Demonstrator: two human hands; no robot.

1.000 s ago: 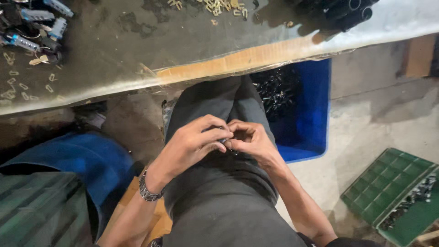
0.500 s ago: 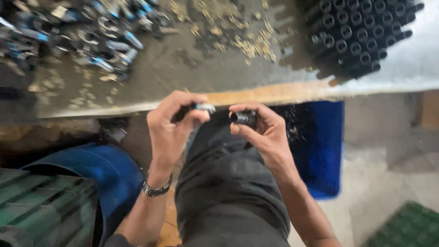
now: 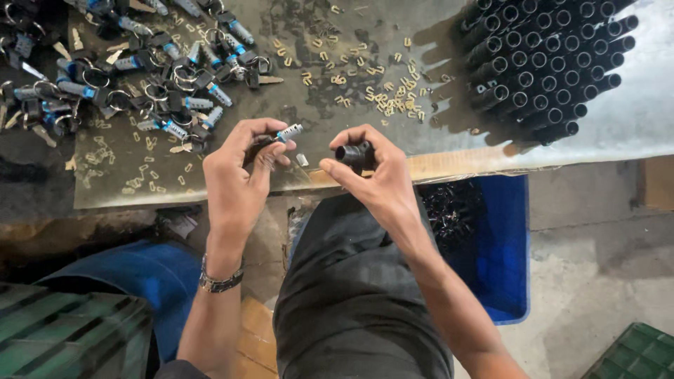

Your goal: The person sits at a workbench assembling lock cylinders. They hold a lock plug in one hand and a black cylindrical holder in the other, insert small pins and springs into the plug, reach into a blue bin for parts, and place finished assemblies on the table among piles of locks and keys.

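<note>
My left hand (image 3: 239, 175) pinches a small silver lock cylinder with a blue band (image 3: 288, 133), its tip pointing right. My right hand (image 3: 375, 179) grips a short black tube-shaped housing (image 3: 353, 154), its open end turned toward the cylinder. The two parts are a little apart, held over the near edge of the metal worktable (image 3: 449, 151). A metal bracelet sits on my left wrist. My lap in dark trousers lies below both hands.
A heap of keys and blue-banded cylinders (image 3: 140, 67) covers the table's far left. Small brass pieces (image 3: 372, 91) are scattered in the middle. Stacked black tubes (image 3: 540, 63) lie at the far right. A blue bin (image 3: 491, 238) holding black parts stands under the table; green crates (image 3: 70, 337) are at lower left.
Both hands rose from my lap to the table edge and separated. The cylinder and the black housing, together a second ago, are now held apart. The view tilted up over the table.
</note>
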